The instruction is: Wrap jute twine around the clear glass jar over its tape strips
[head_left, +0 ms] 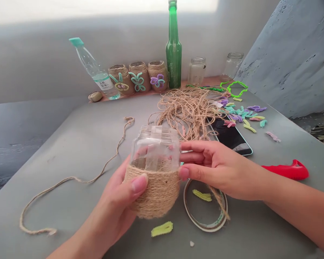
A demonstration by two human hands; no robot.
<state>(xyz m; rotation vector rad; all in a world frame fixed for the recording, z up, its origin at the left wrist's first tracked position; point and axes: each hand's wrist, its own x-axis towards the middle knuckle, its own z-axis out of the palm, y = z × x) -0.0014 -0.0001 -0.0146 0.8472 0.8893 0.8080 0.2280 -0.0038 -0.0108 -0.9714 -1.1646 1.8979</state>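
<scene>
My left hand point(121, 198) grips a glass jar point(143, 145) from its left side, thumb across the front. Jute twine point(158, 194) wraps the jar's lower part in tight rows; the upper glass is bare, with a strip of clear tape point(156, 138) on it. At the jar's right side is my right hand point(216, 165), thumb by the top row of twine and fingers behind it. A loose twine tail point(220, 203) hangs below this hand, its upper part hidden by the palm. Beneath lies a tape roll point(187, 212) with a yellow-green pipe cleaner piece point(202, 195) inside its ring.
Behind stand twine-wrapped jars point(156, 68), a green bottle point(174, 64), a water bottle point(97, 73) and bare jars point(197, 70). A twine heap point(189, 111) partly covers a phone point(229, 135). A red-handled tool point(288, 171) lies right; a loose twine length point(97, 180) lies left.
</scene>
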